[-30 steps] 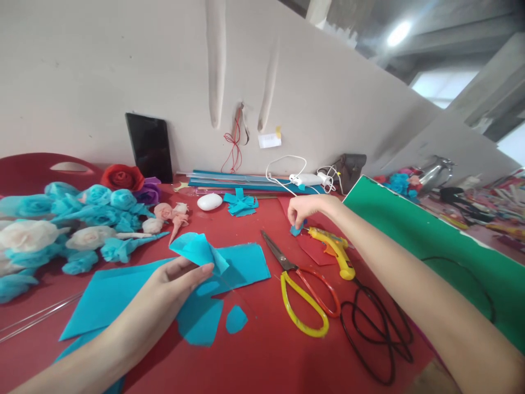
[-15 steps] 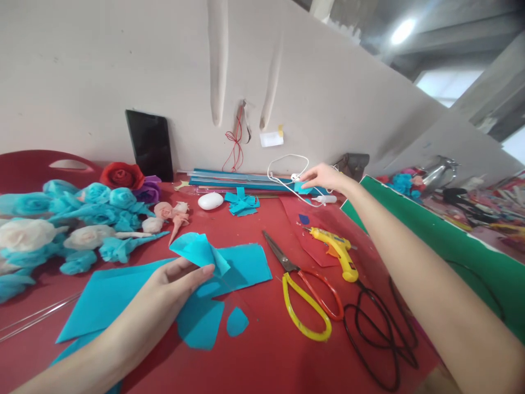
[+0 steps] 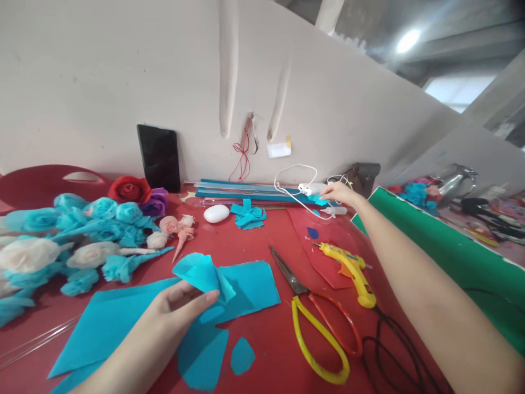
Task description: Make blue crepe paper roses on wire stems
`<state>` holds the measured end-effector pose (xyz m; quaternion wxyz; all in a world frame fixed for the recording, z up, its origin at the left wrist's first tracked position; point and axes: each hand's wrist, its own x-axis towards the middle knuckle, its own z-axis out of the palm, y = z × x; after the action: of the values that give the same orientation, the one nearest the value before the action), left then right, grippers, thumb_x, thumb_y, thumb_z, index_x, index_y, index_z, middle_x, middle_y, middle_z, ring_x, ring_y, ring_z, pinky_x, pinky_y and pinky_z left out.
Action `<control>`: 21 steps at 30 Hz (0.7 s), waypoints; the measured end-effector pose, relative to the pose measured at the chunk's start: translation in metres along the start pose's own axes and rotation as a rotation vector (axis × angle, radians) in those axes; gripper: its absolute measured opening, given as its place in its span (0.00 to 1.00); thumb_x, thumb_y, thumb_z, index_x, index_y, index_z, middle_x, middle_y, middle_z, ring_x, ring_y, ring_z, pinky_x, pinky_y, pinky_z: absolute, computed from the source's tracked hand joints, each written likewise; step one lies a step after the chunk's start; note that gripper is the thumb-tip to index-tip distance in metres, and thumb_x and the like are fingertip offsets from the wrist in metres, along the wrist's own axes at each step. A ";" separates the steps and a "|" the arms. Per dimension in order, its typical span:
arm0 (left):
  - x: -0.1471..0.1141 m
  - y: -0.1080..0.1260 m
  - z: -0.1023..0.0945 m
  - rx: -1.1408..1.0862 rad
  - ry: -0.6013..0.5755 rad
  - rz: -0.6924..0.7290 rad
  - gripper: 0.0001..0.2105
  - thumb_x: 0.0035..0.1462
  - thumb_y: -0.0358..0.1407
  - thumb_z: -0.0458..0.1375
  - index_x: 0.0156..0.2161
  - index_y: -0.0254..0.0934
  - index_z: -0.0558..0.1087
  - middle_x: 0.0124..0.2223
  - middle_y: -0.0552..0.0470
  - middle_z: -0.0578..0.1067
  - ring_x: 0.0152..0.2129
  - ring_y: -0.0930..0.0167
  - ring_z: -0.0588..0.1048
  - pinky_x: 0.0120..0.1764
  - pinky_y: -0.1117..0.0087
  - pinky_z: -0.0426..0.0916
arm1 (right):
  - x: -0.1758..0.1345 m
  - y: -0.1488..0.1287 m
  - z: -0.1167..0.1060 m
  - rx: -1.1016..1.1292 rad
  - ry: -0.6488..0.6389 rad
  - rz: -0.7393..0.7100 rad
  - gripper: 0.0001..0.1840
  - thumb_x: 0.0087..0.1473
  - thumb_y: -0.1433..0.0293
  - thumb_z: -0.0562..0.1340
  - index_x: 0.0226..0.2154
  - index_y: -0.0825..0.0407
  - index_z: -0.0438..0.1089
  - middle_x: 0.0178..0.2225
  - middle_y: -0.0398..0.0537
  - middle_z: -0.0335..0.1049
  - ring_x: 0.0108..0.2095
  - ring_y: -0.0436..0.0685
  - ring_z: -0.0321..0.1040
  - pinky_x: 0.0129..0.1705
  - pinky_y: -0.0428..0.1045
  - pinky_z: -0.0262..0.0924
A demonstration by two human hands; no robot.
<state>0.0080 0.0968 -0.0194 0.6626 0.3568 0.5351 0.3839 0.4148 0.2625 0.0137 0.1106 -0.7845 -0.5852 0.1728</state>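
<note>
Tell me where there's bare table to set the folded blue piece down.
Bare red table lies between the white oval object, the blue sheet and the scissors. A smaller patch sits between the small blue cutout and the scissors' handles. The left is crowded with paper roses; the back right, around the right hand, with cables and the glue gun.
</note>
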 end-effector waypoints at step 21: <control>0.015 -0.006 -0.015 -0.012 -0.097 -0.134 0.10 0.38 0.38 0.66 0.19 0.37 0.69 0.17 0.56 0.73 0.14 0.71 0.71 0.17 0.75 0.66 | 0.017 0.019 0.015 0.186 -0.036 -0.042 0.16 0.57 0.65 0.57 0.47 0.55 0.62 0.46 0.52 0.63 0.42 0.56 0.65 0.42 0.56 0.64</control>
<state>-0.0037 0.1079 -0.0336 0.7139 0.3345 0.5228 0.3242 0.4295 0.2727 -0.0099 0.1759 -0.7550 -0.5851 0.2381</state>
